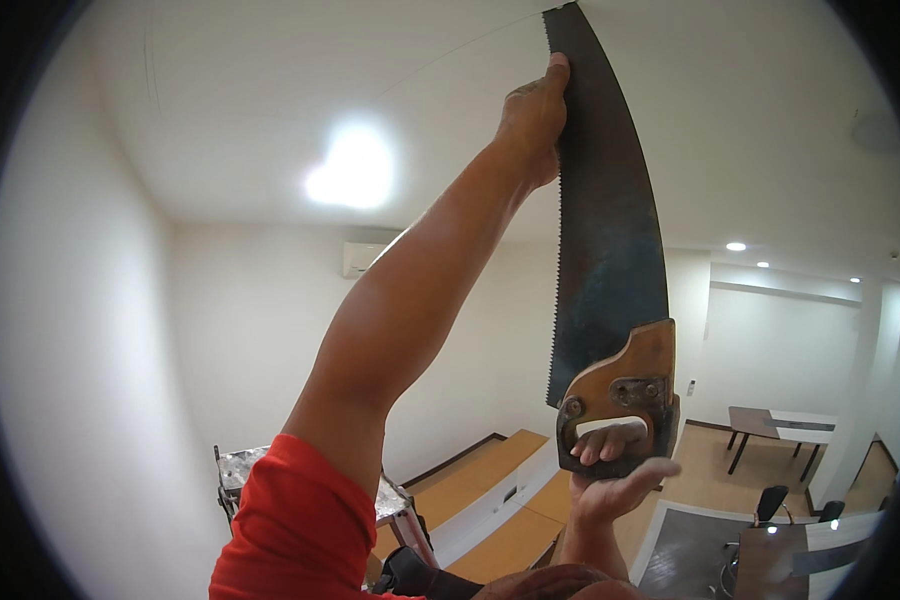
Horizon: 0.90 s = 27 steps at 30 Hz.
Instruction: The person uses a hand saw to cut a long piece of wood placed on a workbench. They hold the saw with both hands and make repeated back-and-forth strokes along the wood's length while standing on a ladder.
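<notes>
A handsaw stands nearly upright before me, its dark blade tapering toward the ceiling and its toothed edge facing left. My right hand is closed on the worn wooden handle, with fingers through the grip opening. Stretched high, my left hand is at the upper blade, thumb against the toothed edge; its other fingers are mostly hidden behind the blade. The saw's tip appears against the white ceiling, where a thin line runs off to the left; whether they touch I cannot tell.
Below on the left is a paint-spattered platform. Brown and white tabletops lie beneath me. Another table and black chairs stand at right. An air conditioner hangs on the back wall; a ceiling light glows.
</notes>
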Tool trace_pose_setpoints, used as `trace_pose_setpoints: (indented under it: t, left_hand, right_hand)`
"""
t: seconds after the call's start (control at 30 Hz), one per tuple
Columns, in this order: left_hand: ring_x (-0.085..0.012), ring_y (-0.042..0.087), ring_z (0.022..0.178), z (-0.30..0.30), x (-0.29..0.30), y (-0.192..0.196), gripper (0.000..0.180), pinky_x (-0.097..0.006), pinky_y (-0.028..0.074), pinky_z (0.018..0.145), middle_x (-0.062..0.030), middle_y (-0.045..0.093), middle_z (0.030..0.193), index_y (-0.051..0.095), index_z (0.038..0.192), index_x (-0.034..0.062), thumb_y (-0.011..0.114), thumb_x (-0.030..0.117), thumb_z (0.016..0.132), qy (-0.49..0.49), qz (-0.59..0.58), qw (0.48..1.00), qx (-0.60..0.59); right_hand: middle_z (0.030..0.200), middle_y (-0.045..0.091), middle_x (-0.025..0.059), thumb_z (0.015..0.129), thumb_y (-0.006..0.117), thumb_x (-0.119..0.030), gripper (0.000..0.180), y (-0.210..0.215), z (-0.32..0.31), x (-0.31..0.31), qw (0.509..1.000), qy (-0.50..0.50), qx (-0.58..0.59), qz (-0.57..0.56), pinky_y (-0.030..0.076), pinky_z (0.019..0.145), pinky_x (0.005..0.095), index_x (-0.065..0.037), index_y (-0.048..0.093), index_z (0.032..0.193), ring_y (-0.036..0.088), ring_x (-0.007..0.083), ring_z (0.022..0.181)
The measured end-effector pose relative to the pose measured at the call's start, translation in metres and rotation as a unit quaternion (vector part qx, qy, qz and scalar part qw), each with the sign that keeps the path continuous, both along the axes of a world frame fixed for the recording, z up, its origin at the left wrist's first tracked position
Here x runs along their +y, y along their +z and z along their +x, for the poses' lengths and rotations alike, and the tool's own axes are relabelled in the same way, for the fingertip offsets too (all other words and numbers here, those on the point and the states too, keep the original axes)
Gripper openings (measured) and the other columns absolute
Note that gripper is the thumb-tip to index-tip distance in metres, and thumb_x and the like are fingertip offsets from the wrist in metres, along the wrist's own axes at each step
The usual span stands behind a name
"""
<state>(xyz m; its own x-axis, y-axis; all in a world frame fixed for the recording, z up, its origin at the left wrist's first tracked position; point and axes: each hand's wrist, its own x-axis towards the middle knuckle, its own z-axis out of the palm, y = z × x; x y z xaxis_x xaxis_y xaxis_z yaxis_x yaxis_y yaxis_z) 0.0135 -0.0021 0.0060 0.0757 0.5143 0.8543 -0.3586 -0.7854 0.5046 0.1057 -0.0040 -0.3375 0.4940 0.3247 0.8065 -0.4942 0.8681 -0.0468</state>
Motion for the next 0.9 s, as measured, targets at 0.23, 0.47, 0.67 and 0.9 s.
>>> trace_pose_setpoints:
  t: [0.23,0.47,0.67,0.9]
  left_hand:
    - [-0.0252,0.059,0.093,0.004,0.010,0.002,0.056,-0.044,0.052,0.084,-0.0139,0.063,0.100,0.060,0.110,-0.0068,0.051,0.048,0.103,0.076,0.072,0.994,-0.017]
    - [-0.0195,0.051,0.076,0.010,0.026,0.010,0.053,-0.039,0.047,0.073,-0.0082,0.058,0.077,0.057,0.076,0.0001,0.051,0.045,0.104,0.116,0.102,0.987,-0.036]
    - [-0.0230,0.056,0.084,0.010,0.015,0.018,0.051,-0.043,0.051,0.079,-0.0126,0.060,0.091,0.059,0.098,-0.0056,0.049,0.044,0.105,0.146,0.094,0.985,-0.014]
    - [-0.0194,0.051,0.080,0.010,0.018,0.029,0.055,-0.040,0.049,0.081,-0.0126,0.059,0.085,0.062,0.091,-0.0067,0.049,0.045,0.104,0.191,0.127,0.973,-0.015]
  right_hand:
    - [0.058,0.042,-0.0025,0.102,0.044,-0.062,0.058,0.022,-0.006,-0.005,0.995,0.008,0.073,-0.062,0.045,0.043,0.0304,-0.007,0.057,0.091,0.044,0.0126,0.042]
    - [0.057,0.043,-0.0012,0.102,0.045,-0.059,0.054,0.016,0.004,0.027,0.996,0.046,0.058,-0.047,0.045,0.045,0.0309,-0.009,0.052,0.083,0.045,0.0134,0.043]
    - [0.059,0.042,-0.0005,0.103,0.043,-0.058,0.054,0.030,-0.002,0.023,0.999,0.001,0.041,-0.034,0.045,0.046,0.0296,-0.006,0.054,0.091,0.044,0.0131,0.044]
    - [0.059,0.042,-0.0002,0.103,0.041,-0.061,0.057,0.031,0.000,0.015,0.999,0.045,-0.001,-0.018,0.046,0.047,0.0297,-0.006,0.052,0.093,0.043,0.0122,0.045]
